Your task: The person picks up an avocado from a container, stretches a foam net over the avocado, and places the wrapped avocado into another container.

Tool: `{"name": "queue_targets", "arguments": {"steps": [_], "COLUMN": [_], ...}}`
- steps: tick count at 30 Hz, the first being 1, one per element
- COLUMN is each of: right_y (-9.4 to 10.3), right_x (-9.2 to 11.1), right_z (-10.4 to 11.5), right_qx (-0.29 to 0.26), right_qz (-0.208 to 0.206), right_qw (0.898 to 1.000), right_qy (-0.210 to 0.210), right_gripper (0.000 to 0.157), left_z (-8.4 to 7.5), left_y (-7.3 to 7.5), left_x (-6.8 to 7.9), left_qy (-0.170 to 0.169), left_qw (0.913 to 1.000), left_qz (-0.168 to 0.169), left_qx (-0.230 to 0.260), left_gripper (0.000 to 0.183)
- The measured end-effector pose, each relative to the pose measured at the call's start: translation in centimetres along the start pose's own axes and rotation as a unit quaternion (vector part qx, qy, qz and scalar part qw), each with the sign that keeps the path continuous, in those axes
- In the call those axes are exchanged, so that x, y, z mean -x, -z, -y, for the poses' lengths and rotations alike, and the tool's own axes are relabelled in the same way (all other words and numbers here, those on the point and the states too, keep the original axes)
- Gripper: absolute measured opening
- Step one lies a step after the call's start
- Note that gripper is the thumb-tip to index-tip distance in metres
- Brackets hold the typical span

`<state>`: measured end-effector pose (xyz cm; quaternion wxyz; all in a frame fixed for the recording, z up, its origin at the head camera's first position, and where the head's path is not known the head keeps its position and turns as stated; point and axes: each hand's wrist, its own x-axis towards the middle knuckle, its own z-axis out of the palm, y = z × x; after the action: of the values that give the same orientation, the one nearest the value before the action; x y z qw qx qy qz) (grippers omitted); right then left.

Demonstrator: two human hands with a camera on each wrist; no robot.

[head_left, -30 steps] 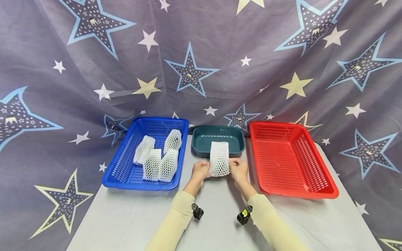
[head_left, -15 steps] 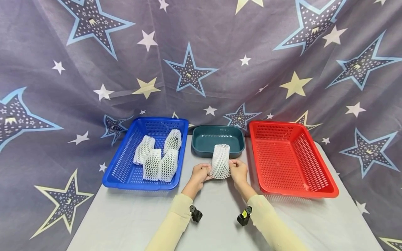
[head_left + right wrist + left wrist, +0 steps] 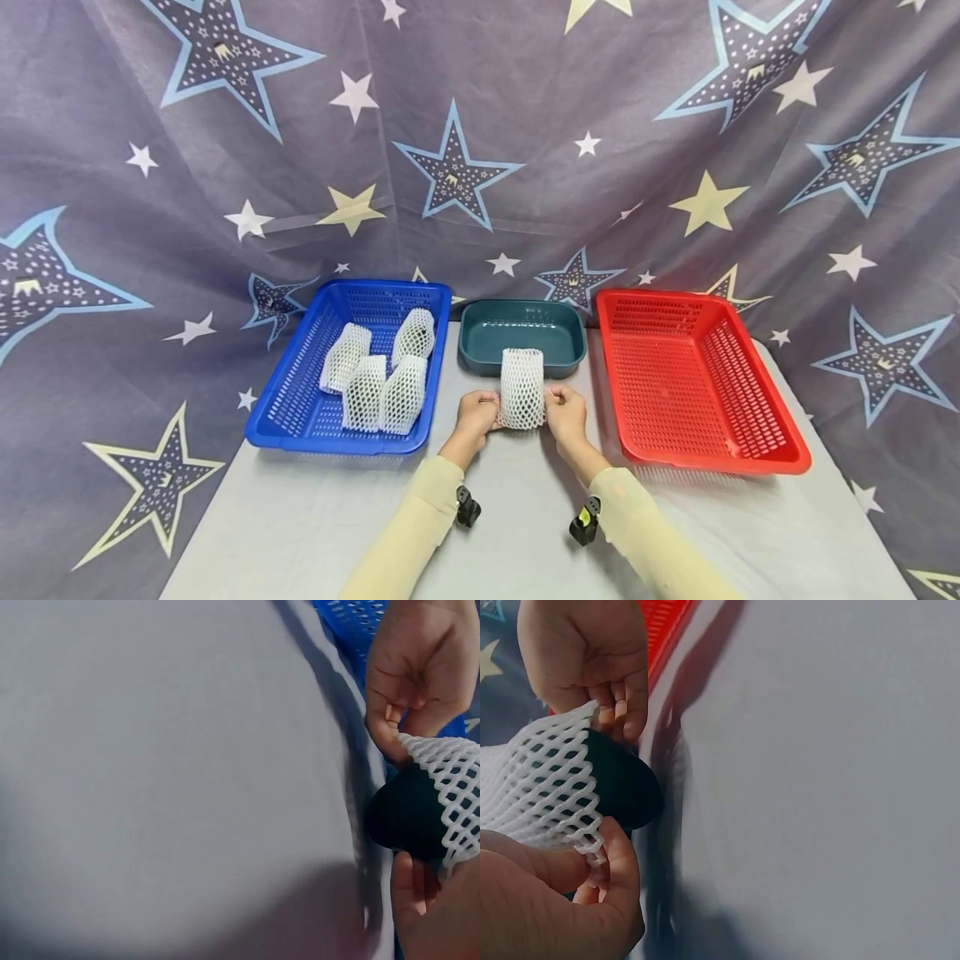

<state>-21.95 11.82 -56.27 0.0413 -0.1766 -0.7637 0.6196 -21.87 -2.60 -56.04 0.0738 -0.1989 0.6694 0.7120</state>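
A white foam net sleeve (image 3: 522,388) stands between both hands, just in front of the dark green dish (image 3: 480,360). My left hand (image 3: 477,417) pinches its near rim from the left, thumb against fingertips. From the opposite side my right hand (image 3: 566,414) pinches the same rim. A smooth dark green rounded thing (image 3: 626,784) bulges from the sleeve's near opening in the left wrist view and shows through the mesh; its kind is unclear. Several similar foam net sleeves (image 3: 363,396) with pale green things inside lie in the blue basket (image 3: 281,446).
To the right sits a red basket (image 3: 693,461) with slotted walls, nothing in it visible. The blue basket stands on the left, the dish between them at the back. A pale cloth (image 3: 517,533) covers the table, and a star-patterned curtain (image 3: 525,200) hangs behind.
The foam net sleeve has come slightly nearer to me, tilted briefly to the right and straightened again. Both hands keep pinching its rim with only small shifts. The baskets and dish have not moved.
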Motion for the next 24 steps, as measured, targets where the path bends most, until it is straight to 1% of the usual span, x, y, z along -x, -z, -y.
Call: {"name": "queue_targets", "arguments": {"steps": [4, 6, 8, 10, 12, 15, 16, 19, 21, 24], "right_y": [-0.2, -0.4, -0.5, -0.5, -0.5, -0.4, -0.4, -0.2, -0.1, 0.0], "right_x": [0.1, 0.1, 0.1, 0.2, 0.2, 0.3, 0.3, 0.4, 0.4, 0.4], "right_z": [-0.3, -0.4, -0.6, -0.6, -0.7, -0.5, -0.4, -0.1, 0.1, 0.2], "right_qx": [-0.001, 0.002, 0.007, 0.015, 0.020, 0.027, 0.027, 0.028, 0.027, 0.030], "right_qz": [0.020, 0.023, 0.020, 0.014, 0.008, 0.006, 0.007, 0.009, 0.010, 0.010], "right_qw": [1.000, 1.000, 1.000, 1.000, 1.000, 1.000, 1.000, 1.000, 1.000, 0.999], "right_qy": [0.000, -0.001, 0.001, 0.003, 0.002, 0.000, -0.001, -0.003, -0.005, -0.005], "right_gripper": [0.016, 0.016, 0.015, 0.014, 0.014, 0.014, 0.014, 0.015, 0.015, 0.015], "left_z": [0.0, 0.1, 0.1, 0.2, 0.3, 0.3, 0.0, -0.3, -0.6, -0.7], "left_y": [-0.3, -0.5, -0.6, -0.5, -0.3, 0.4, 0.7, 1.4, 1.7, 1.7], "left_x": [-0.2, -0.2, -0.3, -0.2, -0.2, -0.2, 0.1, 0.1, 0.2, 0.1], "left_qy": [-0.002, -0.004, -0.003, 0.001, 0.014, 0.034, 0.042, 0.057, 0.063, 0.063], "left_qw": [0.9997, 0.9995, 0.9995, 0.9998, 0.9999, 0.9981, 0.9965, 0.9895, 0.9860, 0.9853], "left_qz": [-0.020, -0.028, -0.028, -0.020, -0.002, 0.043, 0.062, 0.110, 0.130, 0.142], "left_qx": [-0.010, -0.012, -0.012, -0.009, -0.001, 0.027, 0.039, 0.075, 0.083, 0.070], "left_gripper": [0.017, 0.018, 0.020, 0.023, 0.026, 0.030, 0.032, 0.034, 0.035, 0.044]}}
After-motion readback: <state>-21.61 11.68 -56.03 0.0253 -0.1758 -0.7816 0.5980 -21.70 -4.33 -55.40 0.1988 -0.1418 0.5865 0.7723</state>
